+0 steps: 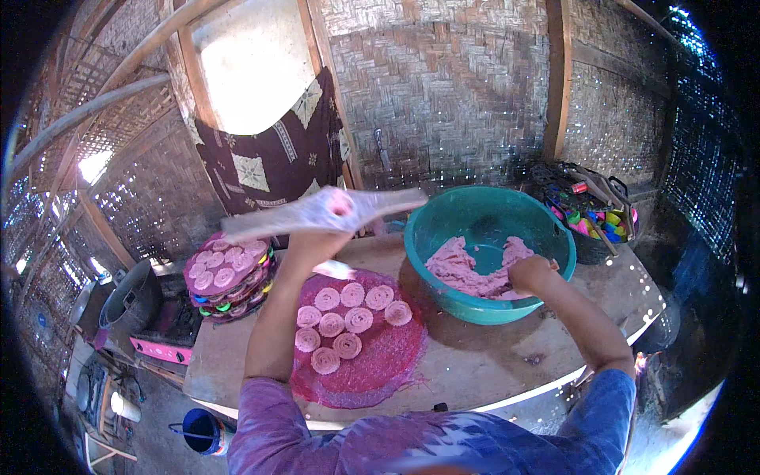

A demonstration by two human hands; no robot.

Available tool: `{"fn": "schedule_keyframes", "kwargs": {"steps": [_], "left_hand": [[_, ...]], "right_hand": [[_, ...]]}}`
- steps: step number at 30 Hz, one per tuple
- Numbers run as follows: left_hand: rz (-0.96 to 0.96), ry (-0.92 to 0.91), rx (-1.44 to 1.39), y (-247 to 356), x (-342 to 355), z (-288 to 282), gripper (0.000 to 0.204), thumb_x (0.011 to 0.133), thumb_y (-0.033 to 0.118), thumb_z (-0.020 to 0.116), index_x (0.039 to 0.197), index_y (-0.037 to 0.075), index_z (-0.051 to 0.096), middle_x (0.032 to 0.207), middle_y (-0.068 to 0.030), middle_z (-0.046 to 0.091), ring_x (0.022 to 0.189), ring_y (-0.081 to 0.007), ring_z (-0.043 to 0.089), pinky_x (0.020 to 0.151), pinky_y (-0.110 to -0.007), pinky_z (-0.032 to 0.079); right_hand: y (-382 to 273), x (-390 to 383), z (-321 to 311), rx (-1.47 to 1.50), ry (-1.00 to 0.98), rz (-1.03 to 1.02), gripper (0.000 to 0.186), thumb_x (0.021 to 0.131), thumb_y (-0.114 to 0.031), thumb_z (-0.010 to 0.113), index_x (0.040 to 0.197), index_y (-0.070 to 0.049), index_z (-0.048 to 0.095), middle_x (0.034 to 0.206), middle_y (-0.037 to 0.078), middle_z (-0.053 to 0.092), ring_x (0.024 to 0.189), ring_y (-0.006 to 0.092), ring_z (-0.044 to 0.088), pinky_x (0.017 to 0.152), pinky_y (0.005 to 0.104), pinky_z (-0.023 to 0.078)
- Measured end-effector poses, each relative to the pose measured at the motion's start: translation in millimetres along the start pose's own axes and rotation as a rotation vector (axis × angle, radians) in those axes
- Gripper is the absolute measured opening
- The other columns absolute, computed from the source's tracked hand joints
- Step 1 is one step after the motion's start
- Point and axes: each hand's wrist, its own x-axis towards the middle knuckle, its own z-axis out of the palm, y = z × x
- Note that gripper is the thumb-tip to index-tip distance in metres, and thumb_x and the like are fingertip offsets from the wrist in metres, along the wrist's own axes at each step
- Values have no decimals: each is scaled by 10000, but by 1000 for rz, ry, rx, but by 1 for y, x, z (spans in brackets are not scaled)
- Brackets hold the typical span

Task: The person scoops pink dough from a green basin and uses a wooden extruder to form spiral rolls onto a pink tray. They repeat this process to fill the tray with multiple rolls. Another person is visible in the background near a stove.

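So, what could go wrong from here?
The left hand holds a pale two-armed tool up, with pink dough in its middle; a loose bit might drop onto the swirled pieces.

The left forearm runs along the left side of the round red mat, so it could smear the nearest pieces.

The right hand is in the teal basin; a hard pull might shift it.

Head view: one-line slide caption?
Right hand at pink dough in a teal basin, left hand holding a two-handled tool, coiled pink rounds on a red mat.
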Motion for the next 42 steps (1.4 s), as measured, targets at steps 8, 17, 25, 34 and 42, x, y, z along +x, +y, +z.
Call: {"fn": "schedule_keyframes", "kwargs": {"steps": [8,17,25,34,42], "left_hand": [[-413,235,-2225,36,-28,12,143,797,166,600,816,121,466,778,20,458,682,-127,491,613,-309,429],[-599,263,54,-28,-204,58,316,807,181,711,1075,27,639,1064,-117,650,965,-229,623,837,-335,500],[-264,30,-34,32,-197,3,210,708,237,749,815,102,631,690,-78,602,617,-264,612,577,-372,497],[-449,-304,-265,52,-194,-36,232,813,313,681,970,143,661,776,-134,638,755,-297,656,668,-393,519],[-546,-772,-512,55,-202,-19,436,894,422,635,1155,72,636,1101,-133,667,1065,-271,615,969,-400,449]], "right_hand": [[-155,-28,-39,2126,-308,-880,746,920,-697,329,1277,-79,545,1214,225,606,977,345,648,763,484,512],[-179,-79,-30,2743,-607,-684,757,909,-726,292,1317,-114,470,758,74,579,373,109,366,307,236,303],[-176,-75,-79,2052,337,-499,600,967,-483,423,1358,-30,380,818,41,522,545,100,475,474,256,423],[-193,-87,-139,1063,683,-744,791,860,-351,624,1449,1,231,1225,290,499,1111,472,542,946,518,440],[-214,-89,-139,895,466,-799,868,840,-400,651,1471,-28,184,1312,289,456,1142,477,528,941,521,457]]}}
